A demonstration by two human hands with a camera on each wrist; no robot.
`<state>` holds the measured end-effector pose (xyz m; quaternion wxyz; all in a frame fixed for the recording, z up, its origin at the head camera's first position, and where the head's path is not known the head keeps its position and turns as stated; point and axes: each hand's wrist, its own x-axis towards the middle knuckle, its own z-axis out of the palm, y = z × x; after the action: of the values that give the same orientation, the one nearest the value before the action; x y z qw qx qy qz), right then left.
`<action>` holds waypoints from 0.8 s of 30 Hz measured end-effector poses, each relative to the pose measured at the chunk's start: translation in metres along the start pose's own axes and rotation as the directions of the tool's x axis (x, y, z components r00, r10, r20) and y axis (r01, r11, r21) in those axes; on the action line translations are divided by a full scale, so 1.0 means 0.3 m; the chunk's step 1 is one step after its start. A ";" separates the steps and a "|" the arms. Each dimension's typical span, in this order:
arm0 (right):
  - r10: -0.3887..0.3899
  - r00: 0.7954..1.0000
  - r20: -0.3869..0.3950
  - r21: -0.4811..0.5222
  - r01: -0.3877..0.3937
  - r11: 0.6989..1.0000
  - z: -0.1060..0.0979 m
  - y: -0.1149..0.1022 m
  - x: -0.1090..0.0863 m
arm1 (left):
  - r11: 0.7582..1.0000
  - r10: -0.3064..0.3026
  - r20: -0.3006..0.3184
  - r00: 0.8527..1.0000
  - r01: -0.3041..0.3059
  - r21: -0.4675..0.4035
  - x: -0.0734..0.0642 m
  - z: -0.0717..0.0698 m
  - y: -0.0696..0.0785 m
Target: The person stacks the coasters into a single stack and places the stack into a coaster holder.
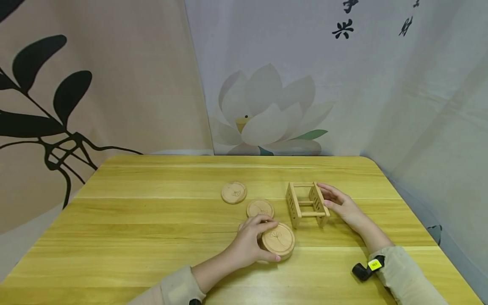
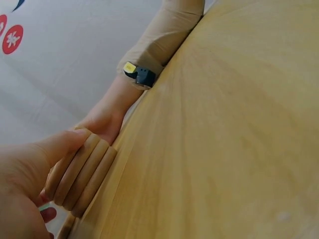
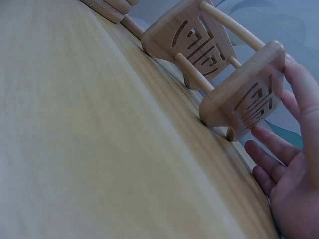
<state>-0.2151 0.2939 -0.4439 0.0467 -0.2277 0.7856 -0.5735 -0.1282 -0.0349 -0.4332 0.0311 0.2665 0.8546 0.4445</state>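
My left hand (image 1: 249, 241) grips a short stack of round wooden coasters (image 1: 279, 240), its thumb at the near side and its fingers at the far side. A fan-shaped leaf is drawn on the top coaster. Several stacked edges (image 2: 82, 172) show in the left wrist view. Standing upright on the table is a small wooden coaster rack (image 1: 299, 203), two cut-out side panels joined by rods. My right hand (image 1: 341, 206) touches its right panel (image 3: 246, 94) from outside, with relaxed fingers and the thumb at the panel's edge.
Two loose coasters lie beyond the left hand, one farther back (image 1: 234, 193) and one nearer coaster (image 1: 260, 207) partly covered by that hand. All stand on a wood-grain table (image 1: 133, 212). A printed cloth (image 1: 152, 76) hangs behind its far edge.
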 end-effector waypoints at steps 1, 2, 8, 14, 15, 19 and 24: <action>-0.003 1.000 0.001 -0.005 0.003 1.000 0.000 0.000 0.000 | 1.000 -0.001 0.002 1.000 0.001 0.002 -0.001 -0.001 0.001; -0.001 1.000 0.000 -0.006 0.001 1.000 0.000 0.000 0.000 | 1.000 -0.002 0.005 1.000 0.002 0.002 -0.001 -0.001 0.002; -0.002 1.000 -0.002 0.012 0.002 1.000 0.001 -0.002 -0.002 | 0.999 -0.026 0.012 1.000 0.026 -0.025 -0.002 -0.011 0.002; -0.005 1.000 -0.004 0.012 0.005 1.000 0.001 -0.002 -0.003 | 0.999 -0.037 -0.021 0.999 0.036 -0.038 0.006 -0.033 -0.008; -0.008 1.000 -0.004 0.013 0.008 1.000 0.001 -0.003 -0.003 | 0.999 -0.037 -0.027 0.999 0.036 -0.035 0.008 -0.037 -0.011; -0.012 1.000 -0.001 0.015 0.012 1.000 0.000 -0.004 -0.002 | 0.998 -0.043 -0.057 0.997 0.040 -0.038 0.015 -0.060 -0.023; -0.009 1.000 -0.003 0.010 0.009 1.000 -0.001 -0.004 -0.002 | 0.998 -0.055 -0.116 0.992 0.050 -0.046 0.032 -0.096 -0.045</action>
<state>-0.2144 0.2941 -0.4428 0.0442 -0.2300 0.7818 -0.5778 -0.1505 -0.0578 -0.4246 -0.0016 0.2169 0.8518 0.4769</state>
